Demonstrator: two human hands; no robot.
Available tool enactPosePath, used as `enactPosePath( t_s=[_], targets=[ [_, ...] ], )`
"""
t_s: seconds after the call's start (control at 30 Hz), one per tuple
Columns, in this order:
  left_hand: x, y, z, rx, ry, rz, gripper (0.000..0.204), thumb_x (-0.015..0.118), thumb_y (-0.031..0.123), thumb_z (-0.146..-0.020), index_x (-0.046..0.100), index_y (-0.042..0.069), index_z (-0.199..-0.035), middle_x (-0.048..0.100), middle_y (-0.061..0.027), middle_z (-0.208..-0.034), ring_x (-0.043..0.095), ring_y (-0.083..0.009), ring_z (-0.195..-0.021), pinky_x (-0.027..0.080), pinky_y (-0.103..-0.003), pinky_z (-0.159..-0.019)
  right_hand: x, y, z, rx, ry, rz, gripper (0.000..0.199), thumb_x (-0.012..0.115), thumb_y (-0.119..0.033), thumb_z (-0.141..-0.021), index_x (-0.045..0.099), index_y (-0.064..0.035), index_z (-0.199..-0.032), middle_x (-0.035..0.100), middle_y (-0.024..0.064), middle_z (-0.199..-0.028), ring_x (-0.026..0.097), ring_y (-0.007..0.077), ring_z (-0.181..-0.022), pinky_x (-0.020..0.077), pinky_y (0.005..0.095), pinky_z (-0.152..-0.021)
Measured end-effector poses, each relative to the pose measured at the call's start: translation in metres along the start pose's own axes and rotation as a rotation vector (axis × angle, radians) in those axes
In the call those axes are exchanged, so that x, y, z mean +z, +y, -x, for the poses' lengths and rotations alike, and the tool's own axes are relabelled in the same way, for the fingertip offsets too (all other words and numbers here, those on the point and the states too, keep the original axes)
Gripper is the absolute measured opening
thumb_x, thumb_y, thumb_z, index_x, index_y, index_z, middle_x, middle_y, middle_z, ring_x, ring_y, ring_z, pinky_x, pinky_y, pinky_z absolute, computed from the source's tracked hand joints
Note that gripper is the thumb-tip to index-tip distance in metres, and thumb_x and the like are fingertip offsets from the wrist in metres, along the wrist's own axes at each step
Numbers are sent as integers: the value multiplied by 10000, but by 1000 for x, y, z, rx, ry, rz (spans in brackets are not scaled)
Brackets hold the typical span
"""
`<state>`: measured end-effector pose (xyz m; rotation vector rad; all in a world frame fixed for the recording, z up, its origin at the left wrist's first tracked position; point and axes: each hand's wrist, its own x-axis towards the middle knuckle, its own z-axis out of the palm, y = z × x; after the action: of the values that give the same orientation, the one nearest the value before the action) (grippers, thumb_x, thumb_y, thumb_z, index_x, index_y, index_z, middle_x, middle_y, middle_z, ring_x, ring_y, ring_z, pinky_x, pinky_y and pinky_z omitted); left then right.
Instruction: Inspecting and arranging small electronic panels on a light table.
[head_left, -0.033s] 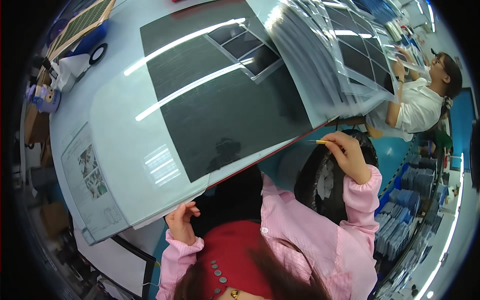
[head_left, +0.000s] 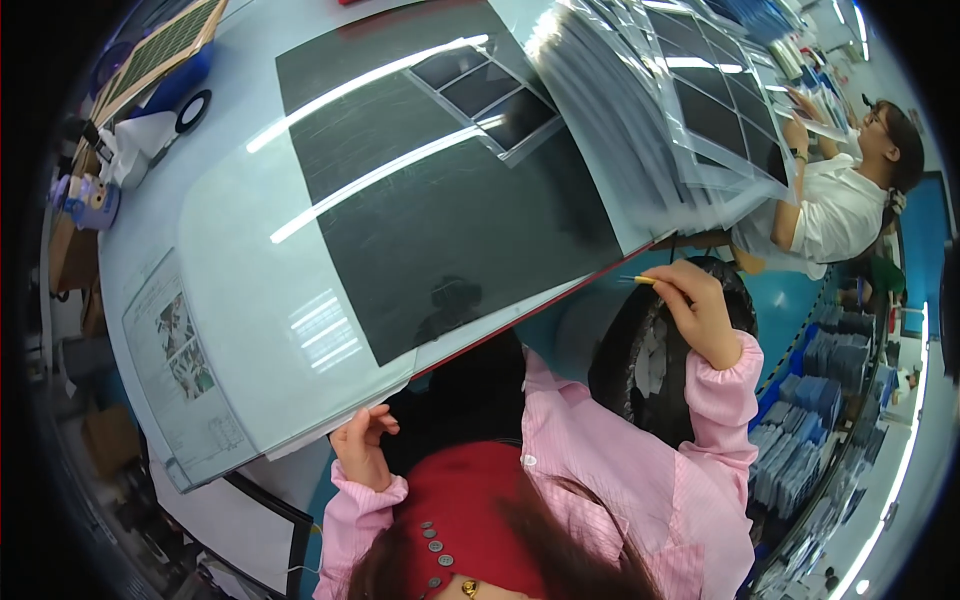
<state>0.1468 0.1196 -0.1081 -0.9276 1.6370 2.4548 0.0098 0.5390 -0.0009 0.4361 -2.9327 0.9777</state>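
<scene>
Across the pale blue-grey bench (head_left: 150, 260) lies the large dark rectangular sheet under a clear glossy film (head_left: 440, 200), its near edge just above my hands. Beyond it, a fanned stack of clear-sleeved dark panels (head_left: 700, 110) runs toward a co-worker in a white shirt (head_left: 840, 215). My right hand (head_left: 700, 310) is at the sheet's near right edge, fingers pinched together on a thin yellow stick (head_left: 640, 280) whose tip almost meets the edge. My left hand (head_left: 362, 445) sits under the near left corner, fingers loosely curled and apart, holding nothing. I judge I am working the edge; next, a steady tip against the film's border.
</scene>
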Motion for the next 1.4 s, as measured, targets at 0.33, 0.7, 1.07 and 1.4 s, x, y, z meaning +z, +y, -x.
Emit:
enactPosePath(
  t_s=[0.33, 0.7, 1.07, 1.4],
  targets=[
    [0, -4, 1, 37, 19, 17, 311, 562, 230, -984, 705, -39, -921, 665, -124, -775, 622, -214, -687, 498, -337, -626, 2, 12, 3, -129, 162, 174, 275, 680, 46, -807, 729, -51, -1059, 597, 115, -804, 579, 277, -701, 459, 359, -617],
    [-2, -5, 1, 87, 30, 31, 314, 572, 246, -984, 699, -31, -911, 652, -105, -765, 614, -201, -686, 494, -322, -632, -7, 13, -32, -190, -156, 221, 140, 685, -48, -814, 732, -96, -936, 597, 92, -804, 583, 299, -755, 461, 372, -646],
    [-1, -6, 3, 103, 51, 19, 308, 574, 236, -977, 700, -38, -919, 667, -117, -786, 631, -212, -699, 503, -331, -627, 36, 39, -27, 632, -479, -658, 286, 651, -252, -943, 738, 11, -870, 522, -25, -602, 402, 44, -509, 287, 211, -471],
    [3, -4, 5, 42, 50, 12, 319, 597, 238, -974, 706, -61, -946, 688, -134, -791, 647, -212, -695, 519, -323, -654, 30, 51, 16, 756, -221, -846, 214, 620, -158, -941, 668, 14, -824, 511, -9, -658, 398, 37, -515, 301, 198, -454]
  ],
)
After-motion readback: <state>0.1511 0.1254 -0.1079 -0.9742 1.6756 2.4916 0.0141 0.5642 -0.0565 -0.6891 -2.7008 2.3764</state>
